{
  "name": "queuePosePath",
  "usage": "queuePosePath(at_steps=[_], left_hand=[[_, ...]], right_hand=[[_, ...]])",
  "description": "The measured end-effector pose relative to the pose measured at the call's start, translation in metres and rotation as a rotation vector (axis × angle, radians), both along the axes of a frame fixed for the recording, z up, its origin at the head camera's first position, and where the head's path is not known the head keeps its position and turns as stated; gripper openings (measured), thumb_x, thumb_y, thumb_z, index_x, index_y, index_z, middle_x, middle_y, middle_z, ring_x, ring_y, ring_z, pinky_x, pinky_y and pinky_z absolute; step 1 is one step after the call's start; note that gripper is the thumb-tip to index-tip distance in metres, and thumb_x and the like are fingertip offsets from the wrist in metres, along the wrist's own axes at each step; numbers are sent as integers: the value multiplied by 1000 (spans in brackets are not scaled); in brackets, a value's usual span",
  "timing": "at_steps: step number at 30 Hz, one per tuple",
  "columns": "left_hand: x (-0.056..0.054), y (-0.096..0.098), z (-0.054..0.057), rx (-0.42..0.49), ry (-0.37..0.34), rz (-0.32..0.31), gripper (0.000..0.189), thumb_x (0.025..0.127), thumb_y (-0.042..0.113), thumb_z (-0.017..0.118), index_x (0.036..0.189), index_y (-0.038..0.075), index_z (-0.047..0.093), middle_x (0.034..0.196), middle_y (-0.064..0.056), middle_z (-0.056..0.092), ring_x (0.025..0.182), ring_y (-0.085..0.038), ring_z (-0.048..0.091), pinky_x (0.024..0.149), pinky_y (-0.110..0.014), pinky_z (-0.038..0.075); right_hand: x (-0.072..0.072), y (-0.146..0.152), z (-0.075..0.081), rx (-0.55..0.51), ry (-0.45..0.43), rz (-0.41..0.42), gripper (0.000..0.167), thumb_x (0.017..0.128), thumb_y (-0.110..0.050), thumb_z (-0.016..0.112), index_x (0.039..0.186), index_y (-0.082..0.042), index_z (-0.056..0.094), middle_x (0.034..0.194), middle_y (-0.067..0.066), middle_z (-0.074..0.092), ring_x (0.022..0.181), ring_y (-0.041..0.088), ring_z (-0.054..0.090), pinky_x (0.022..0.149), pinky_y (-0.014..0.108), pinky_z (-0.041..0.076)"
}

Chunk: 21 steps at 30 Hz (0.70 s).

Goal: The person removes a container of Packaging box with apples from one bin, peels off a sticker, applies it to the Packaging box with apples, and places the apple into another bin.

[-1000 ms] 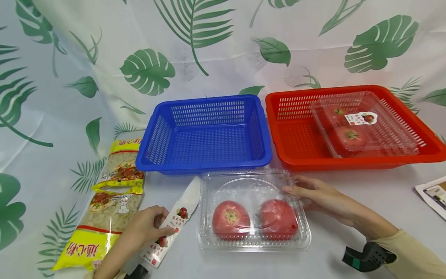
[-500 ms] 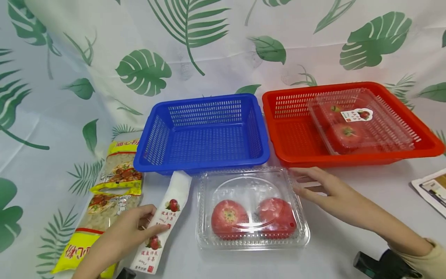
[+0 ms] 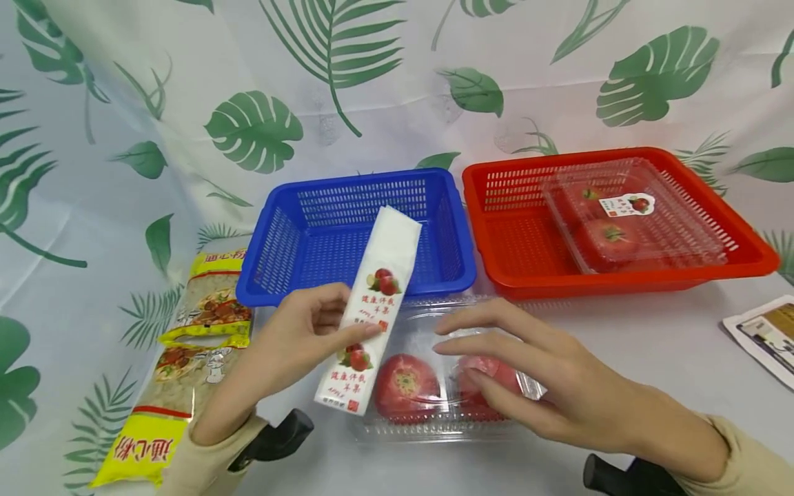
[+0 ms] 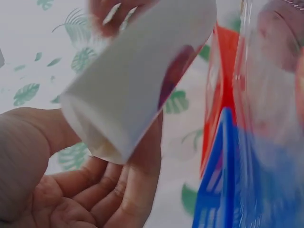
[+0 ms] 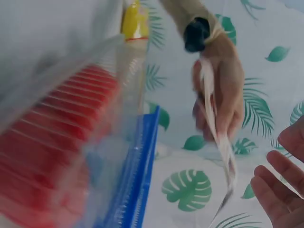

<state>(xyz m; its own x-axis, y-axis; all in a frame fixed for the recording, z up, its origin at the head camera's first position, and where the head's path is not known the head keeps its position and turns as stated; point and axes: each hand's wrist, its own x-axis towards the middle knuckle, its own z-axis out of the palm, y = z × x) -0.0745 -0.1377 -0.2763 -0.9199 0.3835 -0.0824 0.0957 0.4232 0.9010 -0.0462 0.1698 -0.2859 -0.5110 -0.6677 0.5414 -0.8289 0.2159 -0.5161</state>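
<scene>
My left hand [image 3: 310, 337] pinches a white strip of stickers [image 3: 378, 289] printed with red fruit, between thumb and fingers. The strip slants over the front of the blue basket and the left edge of a clear plastic box. In the left wrist view the sticker strip [image 4: 137, 80] looks folded into a loop. Two red tomatoes [image 3: 406, 386] lie inside the closed clear box [image 3: 434, 435]. Above the box's right side hovers my right hand [image 3: 546, 372], fingers spread and holding nothing; it partly hides one tomato. The right wrist view shows the box [image 5: 71, 133] blurred.
Behind the box stands a blue basket [image 3: 254, 275]. A red basket [image 3: 515, 279] to its right holds another clear box [image 3: 657, 207] of tomatoes bearing a sticker. Yellow pasta bags [image 3: 136, 441] lie at left. A flat printed packet [image 3: 763, 337] lies at far right.
My left hand has lifted the sticker strip up and to the right, toward the box. My right hand has left the box's right edge and moved left over its lid.
</scene>
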Motion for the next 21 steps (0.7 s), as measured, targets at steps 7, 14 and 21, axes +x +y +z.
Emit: queuePosePath(at_steps=[7, 14, 21], left_hand=[[-22, 39, -8, 96, -18, -136, 20, 96, 16, 78, 107, 2, 69, 90, -6, 77, 79, -19, 74, 70, -33, 62], [-22, 52, -7, 188, -120, -169, 28, 96, 15, 78, 120, 4, 68, 102, -7, 78, 91, -22, 76, 81, -35, 62], [-20, 50, -11, 317, -190, -238, 50, 91, 7, 80, 136, 1, 58, 123, -13, 73, 107, -26, 74, 88, -40, 62]], right_hand=[[-28, -12, 2, -12, 76, -28, 42, 110, -37, 50, 136, -8, 66, 137, 8, 61, 125, 21, 61, 99, 21, 54], [-41, -10, -8, 5, 78, -76, 50, 107, -45, 53, 134, -5, 67, 137, 10, 61, 129, 26, 59, 102, 20, 51], [-43, -9, -11, 4, 89, -102, 51, 106, -46, 54, 135, -6, 67, 138, 10, 60, 129, 26, 59, 103, 19, 50]])
